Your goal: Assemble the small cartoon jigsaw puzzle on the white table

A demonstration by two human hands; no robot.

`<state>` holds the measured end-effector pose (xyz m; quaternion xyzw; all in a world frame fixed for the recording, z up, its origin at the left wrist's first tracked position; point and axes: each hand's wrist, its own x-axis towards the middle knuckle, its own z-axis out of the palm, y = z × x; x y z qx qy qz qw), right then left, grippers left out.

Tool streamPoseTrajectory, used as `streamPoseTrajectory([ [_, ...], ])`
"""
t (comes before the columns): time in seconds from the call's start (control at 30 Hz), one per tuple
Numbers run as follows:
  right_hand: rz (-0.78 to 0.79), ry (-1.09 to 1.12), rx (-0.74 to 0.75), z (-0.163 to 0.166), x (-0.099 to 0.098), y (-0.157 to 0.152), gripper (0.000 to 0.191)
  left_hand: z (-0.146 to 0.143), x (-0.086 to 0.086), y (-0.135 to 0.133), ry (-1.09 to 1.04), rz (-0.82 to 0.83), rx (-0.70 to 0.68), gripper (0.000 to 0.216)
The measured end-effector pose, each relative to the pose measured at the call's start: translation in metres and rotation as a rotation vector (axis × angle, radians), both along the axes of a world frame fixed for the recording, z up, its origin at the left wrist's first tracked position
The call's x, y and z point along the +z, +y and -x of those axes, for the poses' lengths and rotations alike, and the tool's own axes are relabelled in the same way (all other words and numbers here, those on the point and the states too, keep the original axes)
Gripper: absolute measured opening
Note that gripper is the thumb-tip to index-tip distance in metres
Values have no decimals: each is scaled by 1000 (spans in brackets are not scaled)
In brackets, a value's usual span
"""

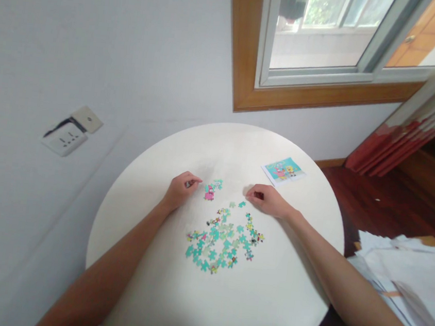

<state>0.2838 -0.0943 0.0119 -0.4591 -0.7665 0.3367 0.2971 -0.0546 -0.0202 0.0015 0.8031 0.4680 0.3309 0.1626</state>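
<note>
My left hand [181, 189] rests on the round white table [203, 296], fingers curled in a pinch just left of a small joined group of pink and teal puzzle pieces [211, 190]. Whether it holds a piece is too small to tell. My right hand [266, 197] lies to the right of that group, fingers curled inward over something dark that I cannot name. A loose heap of mostly teal puzzle pieces [221, 241] is spread on the table between my forearms, nearer to me than both hands.
A small cartoon picture card [283, 170] lies at the table's far right. A wall socket [65, 139] sits on the white wall at left. A wood-framed window [331, 45] is behind, red curtain [407, 136] at right, white papers [404, 271] beside the table.
</note>
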Motion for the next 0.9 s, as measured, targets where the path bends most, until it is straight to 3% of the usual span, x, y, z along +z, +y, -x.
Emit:
streamPoseTrajectory([
  [0.43,155,-112,66,-2,15,-8,19,2,2,-1,-19,59,-28,20],
  [0.9,136,-174,74,-1,19,-8,15,2,8,-1,9,80,7,19],
])
